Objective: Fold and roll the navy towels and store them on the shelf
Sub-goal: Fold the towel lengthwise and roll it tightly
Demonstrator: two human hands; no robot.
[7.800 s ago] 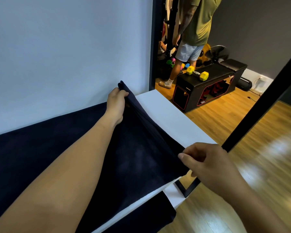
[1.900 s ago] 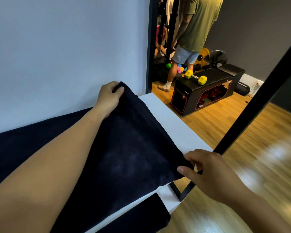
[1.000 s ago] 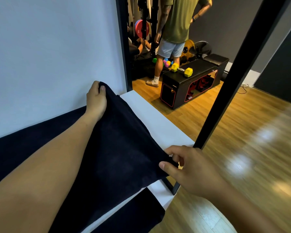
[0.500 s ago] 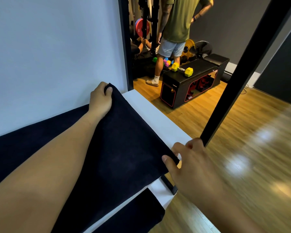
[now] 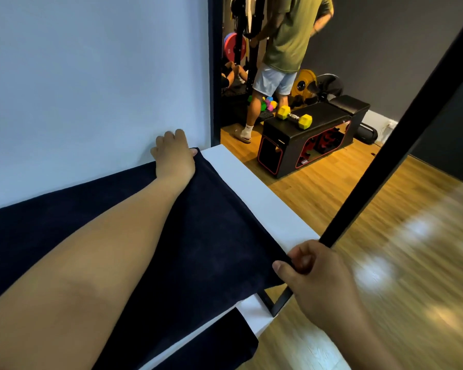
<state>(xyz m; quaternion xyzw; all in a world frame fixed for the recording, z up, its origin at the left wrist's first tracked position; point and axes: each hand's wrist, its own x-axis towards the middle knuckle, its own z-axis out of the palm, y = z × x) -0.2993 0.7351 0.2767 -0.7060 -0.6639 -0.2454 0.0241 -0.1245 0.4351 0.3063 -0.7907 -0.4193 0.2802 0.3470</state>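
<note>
On the white shelf, far edge: left hand has lowered its gripped corner of the navy towel to the board | near edge: right hand still pinches the other corner | fold lies nearly flat; smoothing, then rolling, probably follow.

The towel is plain deep navy, no pattern, on a white shelf. The wall is pale bluish white and the post black. The floor is honey-brown wood grain. Beyond, a yellow dumbbell sits on a black bench edged in red — and an olive shirt over pale blue shorts.
</note>
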